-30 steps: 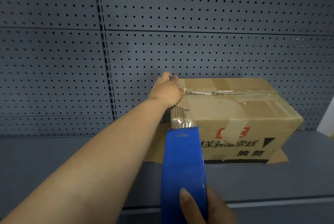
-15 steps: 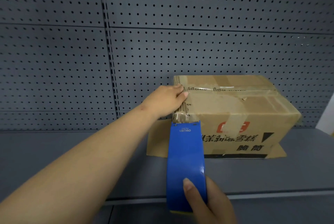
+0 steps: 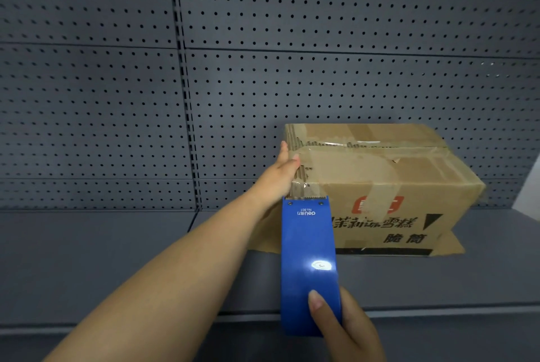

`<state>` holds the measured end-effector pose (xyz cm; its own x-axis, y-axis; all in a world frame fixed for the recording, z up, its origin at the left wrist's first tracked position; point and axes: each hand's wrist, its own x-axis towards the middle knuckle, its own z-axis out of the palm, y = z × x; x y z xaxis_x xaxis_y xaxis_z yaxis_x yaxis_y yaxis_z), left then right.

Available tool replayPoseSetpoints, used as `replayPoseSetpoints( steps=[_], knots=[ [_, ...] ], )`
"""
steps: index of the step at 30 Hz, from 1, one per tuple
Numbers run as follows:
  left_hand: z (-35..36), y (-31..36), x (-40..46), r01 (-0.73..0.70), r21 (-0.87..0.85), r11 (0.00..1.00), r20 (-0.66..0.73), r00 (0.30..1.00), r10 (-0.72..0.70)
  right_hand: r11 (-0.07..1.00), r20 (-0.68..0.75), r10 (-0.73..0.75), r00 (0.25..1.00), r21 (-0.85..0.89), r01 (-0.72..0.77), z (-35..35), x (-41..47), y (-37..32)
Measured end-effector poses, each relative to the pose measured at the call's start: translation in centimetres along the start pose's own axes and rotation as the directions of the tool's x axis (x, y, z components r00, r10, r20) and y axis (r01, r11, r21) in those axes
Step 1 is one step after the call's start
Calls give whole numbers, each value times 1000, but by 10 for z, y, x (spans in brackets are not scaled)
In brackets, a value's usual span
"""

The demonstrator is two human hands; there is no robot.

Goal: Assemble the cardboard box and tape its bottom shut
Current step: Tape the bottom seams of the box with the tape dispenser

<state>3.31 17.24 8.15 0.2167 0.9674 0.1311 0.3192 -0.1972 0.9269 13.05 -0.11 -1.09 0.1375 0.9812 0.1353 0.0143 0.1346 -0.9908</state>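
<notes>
A brown cardboard box (image 3: 388, 186) with red and black print lies on the grey shelf, its taped seam running along the upper face. My left hand (image 3: 280, 174) presses against the box's left end, fingers laid over the tape at the corner. My right hand (image 3: 344, 323) grips a blue tape dispenser (image 3: 308, 262), thumb on its face. The dispenser's toothed end sits at the box's near left corner, where a short strip of clear tape (image 3: 301, 187) runs onto the cardboard.
The grey shelf (image 3: 117, 262) stretches left of the box, with its front lip (image 3: 438, 310) near me. A grey pegboard wall (image 3: 263, 69) stands right behind the box. Cardboard flaps (image 3: 454, 244) splay out under the box on both sides.
My left hand slid from the top of the box down its left end. The dispenser followed down the corner, and the view shifted so the box sits further right.
</notes>
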Motion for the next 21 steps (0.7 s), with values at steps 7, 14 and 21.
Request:
replayPoseSetpoints(
  steps=[7,14,21],
  knots=[
    [4,-2,2,40,-143,989,-48,998,-48,998,35,45,998,50,-46,-7,3,6],
    [2,3,-2,26,13,1000,-80,997,-24,1000,64,12,998,25,-14,-8,7,13],
    [-1,19,-7,54,486,872,-205,977,53,999,67,21,998,28,-23,-11,15,13]
  ],
)
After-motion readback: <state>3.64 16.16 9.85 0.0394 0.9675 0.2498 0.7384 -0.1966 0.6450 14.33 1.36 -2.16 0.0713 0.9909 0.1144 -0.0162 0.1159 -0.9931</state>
